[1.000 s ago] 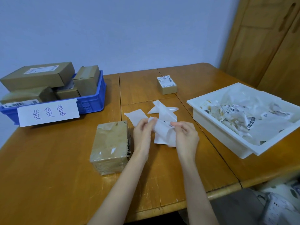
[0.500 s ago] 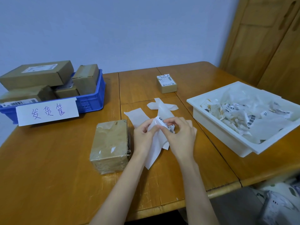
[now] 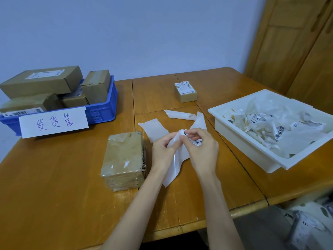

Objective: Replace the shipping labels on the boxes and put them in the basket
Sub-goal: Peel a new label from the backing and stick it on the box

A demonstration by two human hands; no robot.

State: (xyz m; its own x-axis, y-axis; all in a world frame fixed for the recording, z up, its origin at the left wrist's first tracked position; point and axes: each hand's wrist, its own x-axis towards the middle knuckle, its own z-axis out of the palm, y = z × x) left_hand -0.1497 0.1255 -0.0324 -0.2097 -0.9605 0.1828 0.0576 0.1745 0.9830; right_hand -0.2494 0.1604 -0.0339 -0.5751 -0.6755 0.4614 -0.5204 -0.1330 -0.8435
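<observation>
A taped brown box (image 3: 124, 159) with no label lies on the wooden table (image 3: 54, 186), just left of my hands. My left hand (image 3: 162, 150) pinches the glossy backing sheet (image 3: 177, 165), which hangs down toward the table. My right hand (image 3: 201, 150) pinches the printed shipping label (image 3: 195, 141) at its top edge, part peeled from the backing. A small box (image 3: 185, 92) with a label on top stands farther back. The blue basket (image 3: 106, 109) at the back left holds several brown boxes.
A white tray (image 3: 239, 139) full of crumpled old labels and backing paper sits on the right. Two loose backing sheets (image 3: 155, 129) lie behind my hands. A handwritten paper sign (image 3: 54, 122) leans on the basket front. Wooden cupboard doors (image 3: 297, 42) stand at the right.
The hands have come closer together over the label sheet. The right hand's fingers moved onto the printed label's edge and the backing now hangs lower below the left hand.
</observation>
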